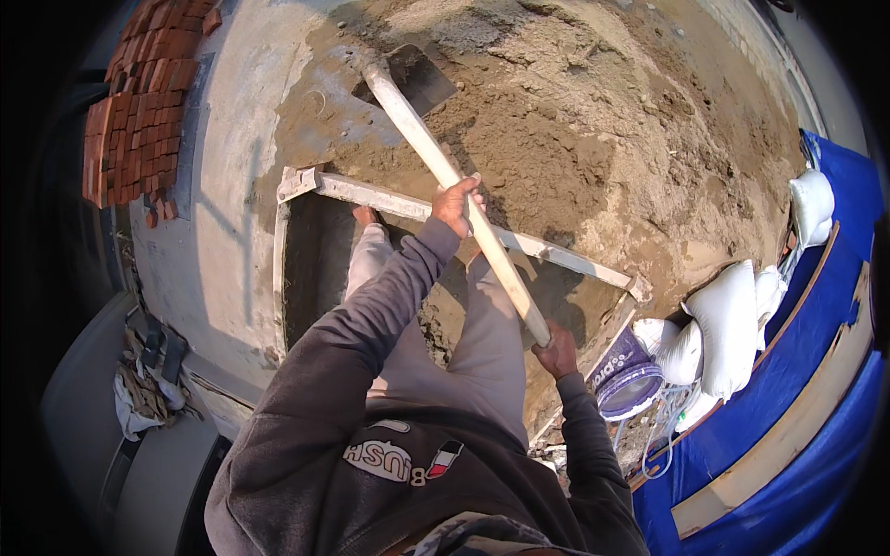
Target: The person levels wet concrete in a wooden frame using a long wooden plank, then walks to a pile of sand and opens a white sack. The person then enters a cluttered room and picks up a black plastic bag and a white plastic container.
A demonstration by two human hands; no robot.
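Note:
My left hand (454, 206) is wrapped round the middle of a hoe's pale wooden handle. Close to the handle's near end, my right hand (556, 351) grips it too. The hoe (414, 136) slants away to the upper left, where its dark, flat blade rests at the edge of a heap of damp sand or mortar mix (547, 139). Under the handle runs the far bar of a mud-caked wooden frame (371, 195). My bare feet are at that bar, with my legs inside the frame.
Stacked red bricks (144, 120) stand at the far left on concrete. On the right are a purple bucket (630, 380), several white sacks (728, 329), a blue tarp (825, 398) and a long plank (774, 445). Crumpled bags (146, 398) lie at the lower left.

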